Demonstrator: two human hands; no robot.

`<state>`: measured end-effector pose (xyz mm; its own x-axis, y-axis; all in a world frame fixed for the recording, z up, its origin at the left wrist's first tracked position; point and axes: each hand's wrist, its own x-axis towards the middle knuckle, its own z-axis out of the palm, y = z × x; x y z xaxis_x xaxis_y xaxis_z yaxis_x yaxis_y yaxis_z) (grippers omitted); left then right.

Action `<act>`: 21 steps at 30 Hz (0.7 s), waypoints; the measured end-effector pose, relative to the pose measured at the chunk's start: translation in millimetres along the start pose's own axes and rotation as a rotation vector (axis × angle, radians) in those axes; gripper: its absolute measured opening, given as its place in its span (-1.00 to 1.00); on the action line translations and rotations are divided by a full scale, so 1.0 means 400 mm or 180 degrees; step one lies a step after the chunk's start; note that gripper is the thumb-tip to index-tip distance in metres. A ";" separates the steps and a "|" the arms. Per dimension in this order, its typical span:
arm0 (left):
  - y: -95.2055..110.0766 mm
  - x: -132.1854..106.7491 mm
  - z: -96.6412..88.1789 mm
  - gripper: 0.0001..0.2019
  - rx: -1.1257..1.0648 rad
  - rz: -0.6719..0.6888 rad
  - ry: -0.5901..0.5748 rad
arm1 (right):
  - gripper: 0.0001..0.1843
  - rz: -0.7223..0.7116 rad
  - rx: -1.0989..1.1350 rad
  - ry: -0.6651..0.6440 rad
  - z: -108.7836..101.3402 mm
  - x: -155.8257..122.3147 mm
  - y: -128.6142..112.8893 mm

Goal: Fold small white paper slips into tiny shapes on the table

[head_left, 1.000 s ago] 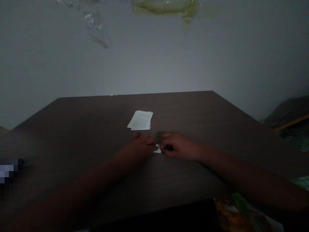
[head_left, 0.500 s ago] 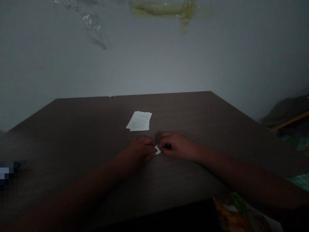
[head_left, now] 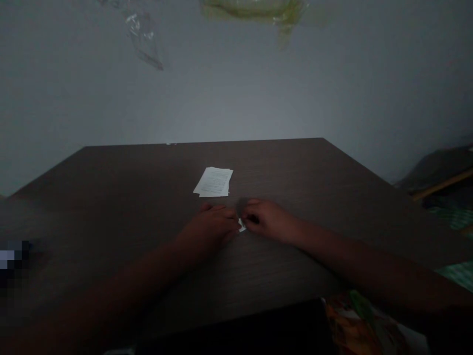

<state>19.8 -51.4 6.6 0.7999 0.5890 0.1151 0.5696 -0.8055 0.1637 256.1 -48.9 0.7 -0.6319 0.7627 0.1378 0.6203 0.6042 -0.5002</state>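
Both of my hands meet low over the middle of a dark wooden table. Between their fingertips shows a small white piece of paper, mostly covered by the fingers. My left hand is bent over the paper's left side, its fingers closed together on it. My right hand pinches the right side with thumb and forefinger curled into a ring. Just beyond the hands lies a small stack of printed paper sheets, slightly fanned, which neither hand touches.
A pale wall stands behind the table, with yellow tape and clear tape stuck on it. A blurred-out object sits at the left edge. Colourful patterned cloth lies by the near edge.
My hands stay together at the small paper, with slight finger movement; a little less of the paper shows now. The view has tilted slightly. The stack of sheets has not moved.
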 end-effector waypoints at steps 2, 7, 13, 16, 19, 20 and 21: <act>0.011 0.001 -0.015 -0.83 0.0054 -0.0074 -0.0116 | -0.86 -0.0031 0.0027 -0.0085 -0.005 -0.005 -0.004; 0.028 0.002 -0.041 -0.87 -0.0128 -0.0206 -0.0217 | -0.85 -0.0031 0.0142 -0.0252 -0.021 -0.024 -0.023; 0.011 -0.007 -0.023 -0.81 -0.0517 -0.0134 -0.0004 | -0.85 -0.0054 0.0209 -0.0307 -0.033 -0.030 -0.022; 0.000 -0.007 -0.008 -0.84 -0.0492 0.0041 0.0059 | -0.86 -0.0126 0.0248 -0.0239 -0.028 -0.034 -0.016; -0.007 -0.003 -0.005 -0.86 -0.0482 0.0157 0.0084 | -0.87 -0.0156 0.0294 0.0013 -0.019 -0.038 -0.017; -0.009 -0.001 -0.006 -0.86 -0.0502 0.0162 0.0085 | -0.86 -0.0175 0.0291 0.0110 -0.017 -0.040 -0.019; -0.011 0.001 -0.007 -0.86 -0.0528 0.0160 0.0073 | -0.84 -0.0194 0.0277 0.0214 -0.014 -0.042 -0.021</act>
<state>17.1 -47.4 8.6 0.8210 0.5511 0.1492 0.4884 -0.8132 0.3165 263.9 -65.5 7.5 -0.6327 0.7408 0.2257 0.5371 0.6297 -0.5612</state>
